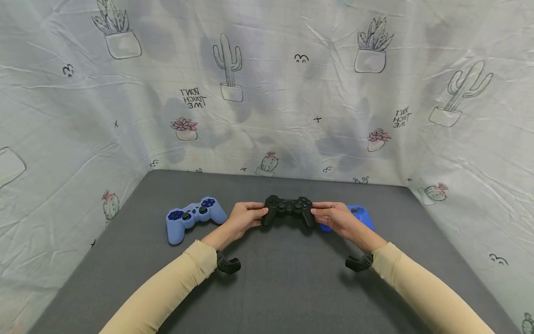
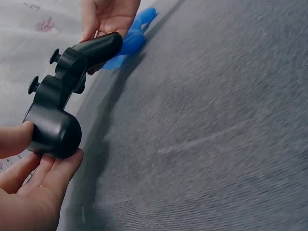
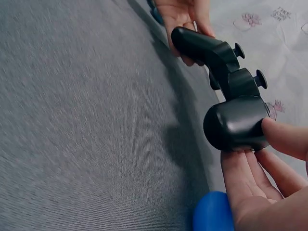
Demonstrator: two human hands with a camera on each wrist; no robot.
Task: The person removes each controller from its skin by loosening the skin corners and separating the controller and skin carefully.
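Head view: a black game controller point(image 1: 288, 209) is held between both hands above a grey table point(image 1: 275, 287), near its far middle. The left hand point(image 1: 242, 220) is curled round the controller's left grip, with the thumb laid on top and the fingers underneath. The right hand point(image 1: 335, 219) is wrapped round the right grip in the same way. Both sleeves are beige, and a small black camera mount is seen under each wrist.

A second controller in a light blue cover point(image 1: 193, 217) lies flat on the table just left of the left hand, apart from it. A bright blue cover point(image 1: 359, 215) lies on the table behind and beside the right hand; whether it is touched by that hand cannot be told. A cloth printed with cactus drawings point(image 1: 267, 93) is hung behind and at both sides of the table.

Left wrist view: the black controller point(image 2: 62, 106) is seen raised off the grey surface, its two sticks pointing away from the table. Its near grip is cradled by the left fingers point(image 2: 53, 175) from below, with the thumb pressed at the side.

Right wrist view: the other grip of the controller point(image 3: 236, 122) is seen resting on the right fingers point(image 3: 245, 175), the thumb laid against its end
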